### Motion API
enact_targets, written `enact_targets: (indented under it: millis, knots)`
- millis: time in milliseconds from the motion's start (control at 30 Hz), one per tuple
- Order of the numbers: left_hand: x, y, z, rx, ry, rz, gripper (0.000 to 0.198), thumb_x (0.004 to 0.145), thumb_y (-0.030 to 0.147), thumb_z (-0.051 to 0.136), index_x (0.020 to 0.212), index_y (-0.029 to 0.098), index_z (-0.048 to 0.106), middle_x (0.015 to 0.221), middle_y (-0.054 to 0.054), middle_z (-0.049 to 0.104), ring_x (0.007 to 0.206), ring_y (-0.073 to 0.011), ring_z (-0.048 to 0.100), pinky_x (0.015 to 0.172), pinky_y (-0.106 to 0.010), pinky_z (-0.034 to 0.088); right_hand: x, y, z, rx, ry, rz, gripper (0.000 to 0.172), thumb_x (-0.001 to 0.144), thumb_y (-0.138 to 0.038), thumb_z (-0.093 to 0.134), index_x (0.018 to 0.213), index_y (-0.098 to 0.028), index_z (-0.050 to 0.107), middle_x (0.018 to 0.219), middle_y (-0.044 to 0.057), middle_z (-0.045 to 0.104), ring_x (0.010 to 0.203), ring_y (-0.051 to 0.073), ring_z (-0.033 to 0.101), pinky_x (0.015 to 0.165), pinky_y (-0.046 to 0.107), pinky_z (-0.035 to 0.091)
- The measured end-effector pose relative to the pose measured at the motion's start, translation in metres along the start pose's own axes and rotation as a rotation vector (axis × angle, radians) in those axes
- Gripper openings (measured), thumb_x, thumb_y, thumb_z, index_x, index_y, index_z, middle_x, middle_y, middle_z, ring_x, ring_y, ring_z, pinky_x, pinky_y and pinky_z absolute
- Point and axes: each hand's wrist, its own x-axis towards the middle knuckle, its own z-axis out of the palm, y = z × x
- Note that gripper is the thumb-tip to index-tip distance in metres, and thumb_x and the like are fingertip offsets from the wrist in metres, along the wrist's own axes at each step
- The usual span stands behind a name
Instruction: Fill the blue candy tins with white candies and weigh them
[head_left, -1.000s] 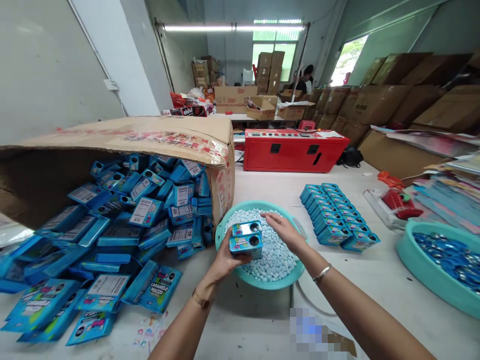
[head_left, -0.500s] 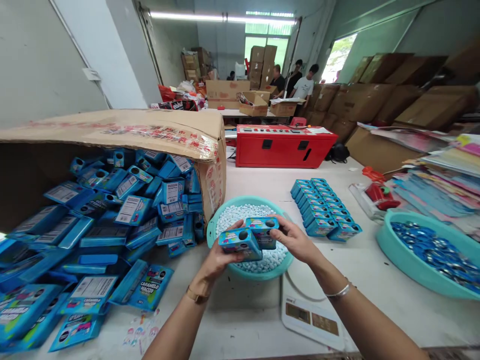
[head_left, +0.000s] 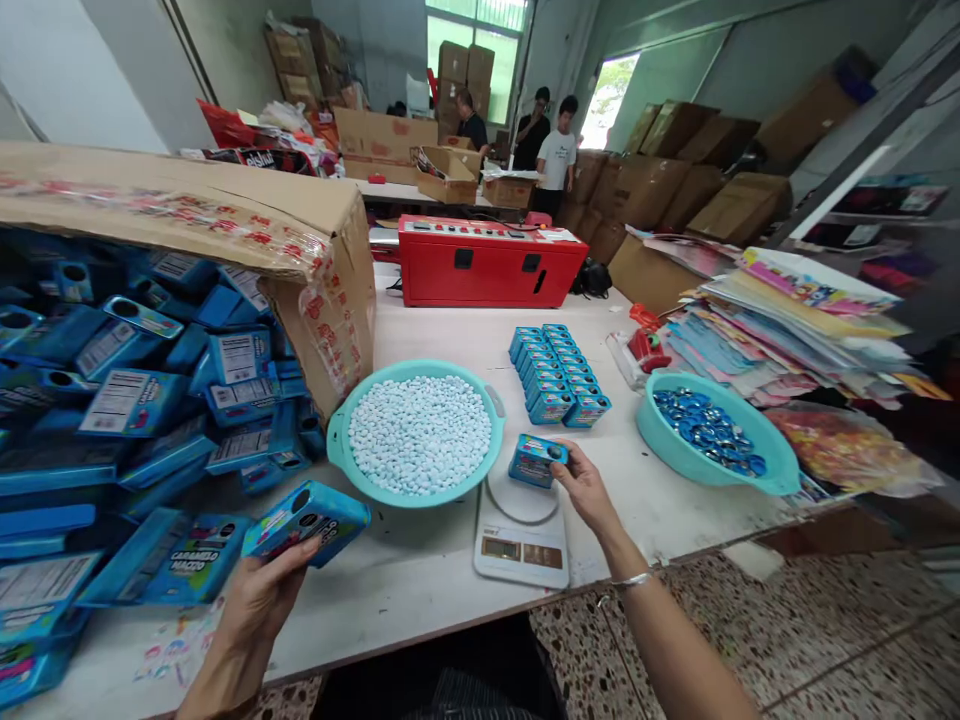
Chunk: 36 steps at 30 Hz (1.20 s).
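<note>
My left hand [head_left: 266, 590] is closed around a blue candy box [head_left: 309, 522], tilted over the table's left front, beside the heap of like boxes. In my right hand [head_left: 589, 487] is a second blue candy box [head_left: 534, 460], gripped by its right end, just over the plate of a white kitchen scale [head_left: 521, 545]. I cannot tell whether that box touches the plate. Between my hands stands a turquoise basin [head_left: 337, 445] full of small pale-blue candies [head_left: 420, 435]. Rows of blue boxes [head_left: 559, 375] stand upright behind the scale.
A large carton [head_left: 330, 290] lies open on its side at left, spilling blue boxes [head_left: 135, 400]. A red machine [head_left: 487, 262] stands at the back. On the right are another turquoise basin [head_left: 679, 455] with blue and silver pieces, a tape dispenser [head_left: 646, 350] and stacked sheets [head_left: 780, 310]. People stand farther back.
My hands have moved apart from above the candy basin. The left box went left toward the heap, the right one over the scale. The view has turned right and down.
</note>
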Motion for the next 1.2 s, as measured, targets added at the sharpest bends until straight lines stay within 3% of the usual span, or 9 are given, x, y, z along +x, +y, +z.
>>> enact_targets:
  millis: [200,300,400,467,567,667,767,1000,1200]
  knots:
    - [-0.017,-0.020,-0.023,0.224,0.015,0.093,0.055,0.035,0.029,0.089,0.085,0.018,0.070,0.075,-0.001,0.073,0.068,-0.0229,0.068,0.062,-0.031,0.058,-0.006,0.011,0.005,-0.005,-0.045,-0.024,0.060,0.077,-0.059,0.067,0.125,-0.024,0.055,0.117,0.010,0.065,0.105,0.025,0.062,0.090,0.041,0.052]
    - [-0.017,-0.027,-0.025,0.367,0.001,0.154,0.060,0.038,0.035,0.088,0.092,0.017,0.069,0.080,-0.003,0.073,0.071,-0.0239,0.069,0.063,-0.032,0.058,-0.002,-0.012,-0.005,-0.023,0.010,-0.105,0.067,0.078,-0.058,0.068,0.134,-0.026,0.049,0.126,0.012,0.061,0.118,0.027,0.058,0.099,0.046,0.047]
    - [-0.012,-0.035,-0.020,0.467,-0.060,0.177,0.061,0.039,0.040,0.088,0.091,0.016,0.068,0.082,-0.004,0.073,0.073,-0.0241,0.069,0.068,-0.033,0.059,0.012,-0.051,0.002,-0.107,0.038,-0.227,0.047,0.086,-0.052,0.062,0.125,-0.025,0.057,0.124,0.011,0.062,0.117,0.025,0.058,0.098,0.044,0.047]
    - [-0.008,-0.041,-0.015,0.511,-0.133,0.179,0.062,0.040,0.045,0.088,0.091,0.016,0.068,0.083,-0.006,0.074,0.074,-0.0242,0.070,0.071,-0.034,0.059,0.026,-0.077,0.021,-0.207,-0.061,-0.309,0.037,0.090,-0.049,0.058,0.118,-0.024,0.061,0.117,0.009,0.064,0.107,0.022,0.062,0.092,0.040,0.050]
    - [-0.003,-0.047,-0.009,0.562,-0.249,0.179,0.062,0.045,0.050,0.086,0.093,0.016,0.068,0.087,-0.008,0.075,0.078,-0.0252,0.071,0.074,-0.035,0.059,0.053,-0.101,0.068,-0.385,-0.365,-0.440,0.034,0.093,-0.042,0.056,0.119,-0.021,0.061,0.117,0.009,0.064,0.103,0.021,0.062,0.090,0.038,0.050]
    - [-0.003,-0.048,-0.007,0.583,-0.310,0.164,0.063,0.049,0.051,0.085,0.099,0.016,0.067,0.094,-0.009,0.075,0.084,-0.0262,0.072,0.079,-0.037,0.059,0.079,-0.103,0.119,-0.731,-0.682,-0.471,0.040,0.090,-0.038,0.063,0.123,-0.017,0.059,0.119,0.013,0.062,0.113,0.027,0.057,0.096,0.044,0.045]
    - [-0.007,-0.045,-0.008,0.582,-0.311,0.132,0.068,0.052,0.047,0.084,0.109,0.017,0.063,0.107,-0.011,0.073,0.094,-0.0275,0.072,0.087,-0.039,0.058,0.095,-0.092,0.158,-0.980,-0.880,-0.396,0.052,0.087,-0.043,0.065,0.130,-0.015,0.055,0.121,0.017,0.060,0.115,0.032,0.054,0.094,0.045,0.045]
    - [-0.015,-0.043,-0.009,0.500,-0.304,0.105,0.077,0.052,0.043,0.086,0.118,0.019,0.056,0.121,-0.014,0.069,0.110,-0.0318,0.067,0.100,-0.046,0.052,0.098,-0.076,0.195,-1.026,-0.937,-0.271,0.074,0.085,-0.058,0.062,0.144,-0.020,0.041,0.134,0.019,0.050,0.122,0.037,0.050,0.094,0.048,0.045]
    - [-0.014,-0.045,-0.008,0.525,-0.333,0.084,0.079,0.053,0.048,0.085,0.121,0.020,0.055,0.122,-0.015,0.068,0.111,-0.0323,0.067,0.101,-0.047,0.051,0.091,-0.079,0.197,-1.055,-0.897,-0.268,0.066,0.089,-0.058,0.056,0.142,-0.021,0.043,0.131,0.018,0.052,0.121,0.035,0.051,0.091,0.046,0.048]
